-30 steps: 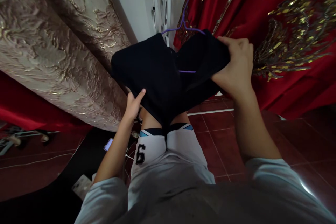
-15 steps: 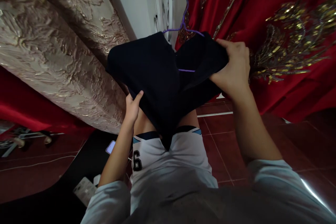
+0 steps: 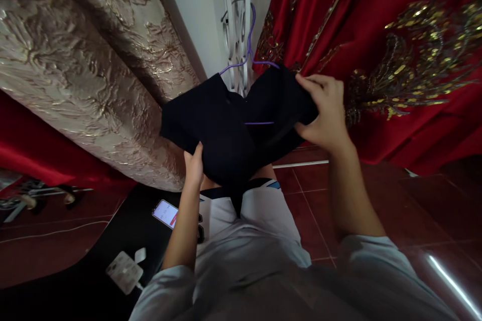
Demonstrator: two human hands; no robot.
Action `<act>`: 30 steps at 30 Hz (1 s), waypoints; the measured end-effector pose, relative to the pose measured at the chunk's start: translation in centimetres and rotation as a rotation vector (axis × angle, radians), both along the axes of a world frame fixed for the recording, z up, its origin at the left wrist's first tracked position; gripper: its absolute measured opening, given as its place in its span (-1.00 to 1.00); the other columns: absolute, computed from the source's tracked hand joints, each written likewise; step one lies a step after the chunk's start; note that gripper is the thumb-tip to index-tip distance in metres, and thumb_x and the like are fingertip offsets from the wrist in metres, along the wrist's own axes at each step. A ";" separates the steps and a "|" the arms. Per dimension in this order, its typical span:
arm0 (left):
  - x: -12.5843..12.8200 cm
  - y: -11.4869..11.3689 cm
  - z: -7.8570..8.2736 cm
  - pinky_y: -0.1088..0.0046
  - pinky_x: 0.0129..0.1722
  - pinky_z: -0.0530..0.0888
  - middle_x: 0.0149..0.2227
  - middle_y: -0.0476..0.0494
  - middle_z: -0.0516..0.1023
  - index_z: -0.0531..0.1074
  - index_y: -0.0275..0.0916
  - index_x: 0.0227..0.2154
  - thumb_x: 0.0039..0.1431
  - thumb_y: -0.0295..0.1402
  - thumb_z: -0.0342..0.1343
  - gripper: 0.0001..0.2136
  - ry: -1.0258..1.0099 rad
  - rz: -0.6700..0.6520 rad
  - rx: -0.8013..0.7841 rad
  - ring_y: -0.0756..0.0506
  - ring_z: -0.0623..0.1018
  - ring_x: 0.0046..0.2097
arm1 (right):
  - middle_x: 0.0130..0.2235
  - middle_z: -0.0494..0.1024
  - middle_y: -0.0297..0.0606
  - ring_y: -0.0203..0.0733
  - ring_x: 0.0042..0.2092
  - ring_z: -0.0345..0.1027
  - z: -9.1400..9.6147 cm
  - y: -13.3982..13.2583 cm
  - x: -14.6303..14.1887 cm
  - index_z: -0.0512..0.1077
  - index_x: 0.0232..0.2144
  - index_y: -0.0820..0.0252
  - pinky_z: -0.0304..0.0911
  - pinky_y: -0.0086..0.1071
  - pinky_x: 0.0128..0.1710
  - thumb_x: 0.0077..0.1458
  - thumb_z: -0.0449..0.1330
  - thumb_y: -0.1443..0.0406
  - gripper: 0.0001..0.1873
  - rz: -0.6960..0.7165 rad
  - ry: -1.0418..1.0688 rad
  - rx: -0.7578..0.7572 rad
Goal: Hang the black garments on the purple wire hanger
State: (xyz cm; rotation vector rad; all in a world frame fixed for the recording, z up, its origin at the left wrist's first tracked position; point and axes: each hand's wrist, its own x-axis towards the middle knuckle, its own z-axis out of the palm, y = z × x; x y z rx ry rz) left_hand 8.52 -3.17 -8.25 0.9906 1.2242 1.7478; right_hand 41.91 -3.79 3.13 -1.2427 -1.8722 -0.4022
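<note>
A dark navy garment (image 3: 211,125) hangs on a purple hanger (image 3: 250,50) in front of me, over my thighs. Its exact kind does not show. The hanger's hook is up by the white metal rack, and its lower bar shows through the garment's neck opening. My left hand (image 3: 195,164) grips the garment's lower left edge, thumb on top and the other fingers hidden beneath. On the right, my right hand (image 3: 326,110) is closed around the shoulder or sleeve part, holding the cloth out sideways.
A beige embossed curtain (image 3: 124,75) stands close on the left, red cloth with gold sequins (image 3: 414,60) on the right. A white metal rack (image 3: 237,25) is ahead. A lit phone (image 3: 164,213) and a white power bank-like block (image 3: 124,272) lie on the black surface (image 3: 75,271).
The garment and hanger have shifted left and lower in the view, toward me. My right hand moved left with the cloth; my left hand stays gripping the lower edge. More of the phone shows.
</note>
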 end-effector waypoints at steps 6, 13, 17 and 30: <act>1.7 -2.3 -1.3 0.16 0.30 0.47 0.16 -0.22 0.56 0.47 -0.16 0.04 0.19 -0.08 0.27 -0.57 -0.115 0.039 -0.184 -0.25 0.52 0.25 | 0.00 0.44 -0.06 0.00 0.03 0.39 -9.1 0.4 -8.5 0.31 0.07 0.14 0.35 -0.08 0.03 0.18 0.17 0.04 -0.51 -0.139 0.672 0.027; 1.7 -3.1 -1.0 0.14 0.34 0.42 0.17 -0.21 0.54 0.43 -0.16 0.06 0.14 -0.14 0.32 -0.55 -0.184 0.058 -0.215 -0.25 0.50 0.25 | -0.42 0.53 -0.19 -0.18 -0.32 0.41 -18.1 -0.6 -15.0 0.38 -0.53 0.17 0.30 -0.37 -0.25 0.16 0.12 0.11 -0.68 0.151 1.038 -0.873; 2.0 -3.4 -1.0 0.15 0.41 0.28 0.18 -0.17 0.51 0.42 -0.18 -0.02 0.15 -0.24 0.27 -0.65 -0.092 0.224 0.049 -0.20 0.46 0.29 | -0.58 0.48 -0.20 -0.25 -0.51 0.31 -18.0 -2.0 -13.1 0.42 -0.64 0.20 0.21 -0.38 -0.44 0.10 0.12 0.13 -0.63 0.217 1.053 -1.004; 7.4 -4.5 -4.3 0.39 -0.18 0.46 -0.43 -0.03 0.46 0.30 -0.18 -0.43 0.29 -0.46 0.03 -0.84 0.582 -0.410 0.026 -0.07 0.53 -0.30 | -0.62 0.36 -0.36 -0.37 -0.56 0.13 -13.8 -2.8 -12.6 0.45 -0.57 0.20 -0.01 -0.42 -0.54 -0.04 0.33 -0.05 -0.56 0.411 1.158 -1.004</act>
